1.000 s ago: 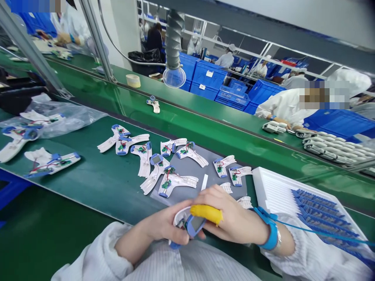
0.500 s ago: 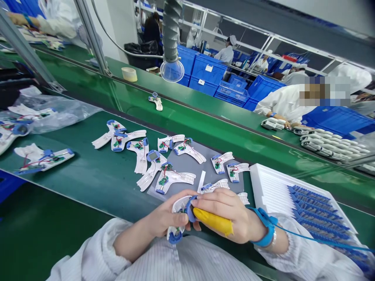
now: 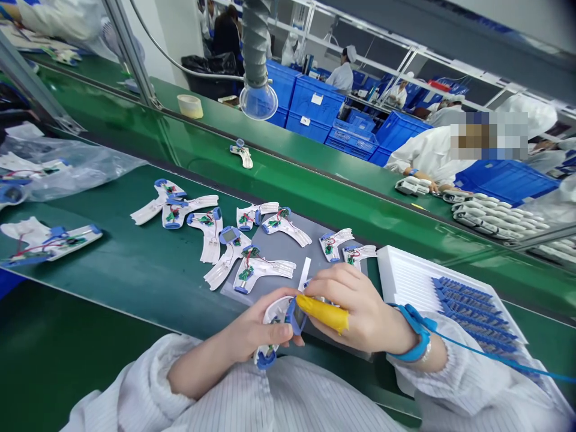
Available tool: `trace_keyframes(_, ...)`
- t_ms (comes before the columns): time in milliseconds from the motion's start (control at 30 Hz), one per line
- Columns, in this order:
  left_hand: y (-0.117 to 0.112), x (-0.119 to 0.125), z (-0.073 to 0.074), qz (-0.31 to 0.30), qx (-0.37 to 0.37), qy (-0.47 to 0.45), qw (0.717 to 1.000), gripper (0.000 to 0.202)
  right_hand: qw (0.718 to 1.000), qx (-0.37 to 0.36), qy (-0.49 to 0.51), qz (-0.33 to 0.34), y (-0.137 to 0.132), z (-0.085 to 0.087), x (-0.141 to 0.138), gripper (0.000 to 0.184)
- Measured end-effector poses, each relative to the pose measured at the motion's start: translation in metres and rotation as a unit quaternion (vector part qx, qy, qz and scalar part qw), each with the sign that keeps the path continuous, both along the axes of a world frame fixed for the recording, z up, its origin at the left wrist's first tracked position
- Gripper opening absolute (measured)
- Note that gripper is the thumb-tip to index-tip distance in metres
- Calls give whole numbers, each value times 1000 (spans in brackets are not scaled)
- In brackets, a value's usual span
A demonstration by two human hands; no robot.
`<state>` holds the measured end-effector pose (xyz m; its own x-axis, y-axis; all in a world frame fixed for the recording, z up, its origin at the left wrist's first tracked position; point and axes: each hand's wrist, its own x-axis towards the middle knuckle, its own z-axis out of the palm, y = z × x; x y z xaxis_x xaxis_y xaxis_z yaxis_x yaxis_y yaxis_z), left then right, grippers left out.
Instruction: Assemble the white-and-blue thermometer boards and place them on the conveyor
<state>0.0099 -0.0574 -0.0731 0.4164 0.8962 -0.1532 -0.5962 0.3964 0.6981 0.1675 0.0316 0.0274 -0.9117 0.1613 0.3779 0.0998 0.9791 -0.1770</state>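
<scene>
My left hand (image 3: 258,336) grips a white-and-blue thermometer housing (image 3: 278,312), with its blue end (image 3: 266,359) sticking out below my fingers. My right hand (image 3: 360,309) is beside it, with a yellow finger cot (image 3: 321,312) pressed against the housing's blue rim. A blue wrist strap (image 3: 416,339) circles that wrist. Several open thermometer units with green circuit boards (image 3: 258,267) lie on a grey mat (image 3: 288,247) just beyond my hands. One unit (image 3: 310,284) is mostly hidden under my right fingers.
More units lie on the green conveyor belt (image 3: 103,207) and in a plastic bag (image 3: 85,168) at left. A white tray of blue parts (image 3: 405,270) sits at right. Beyond a second belt, a co-worker's hand (image 3: 420,183) works near stacked white devices (image 3: 495,219).
My right hand has moved up over the mat, covering a unit there. The housing has turned in my left hand, and the whole view has shifted slightly left.
</scene>
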Motion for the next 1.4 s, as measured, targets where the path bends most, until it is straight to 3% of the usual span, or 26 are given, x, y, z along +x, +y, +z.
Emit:
trace_keyframes(167, -1, 3, 2, 8, -30, -15, 999, 68, 996, 65, -50, 30, 0, 4, -4, 12)
trace_keyframes(400, 0, 5, 5, 39, -13, -103, 994, 58, 999, -27, 32, 13, -5, -11, 10, 14)
trace_keyframes(533, 1, 6, 7, 12, 3, -84, 996, 59, 994, -95, 40, 18, -7, -16, 10, 22)
trace_keyframes(767, 1, 6, 3, 40, 42, -5, 998, 68, 993, -113, -7, 28, -9, -19, 10, 19)
trace_keyframes(900, 0, 6, 3, 2, 70, 42, 997, 64, 989, -123, -70, 42, -8, -15, 7, 25)
trace_keyframes(1100, 0, 6, 4, -11, 48, 18, 999, 64, 986, -131, -97, 48, -9, -12, 8, 26)
trace_keyframes(1267, -1, 5, 9, 18, 120, 120, 985, 49, 985, -121, -121, 26, -12, -14, 9, 24)
trace_keyframes(1400, 0, 7, 15, 56, 173, 279, 943, 37, 983, -113, -144, 28, -14, -15, 8, 25)
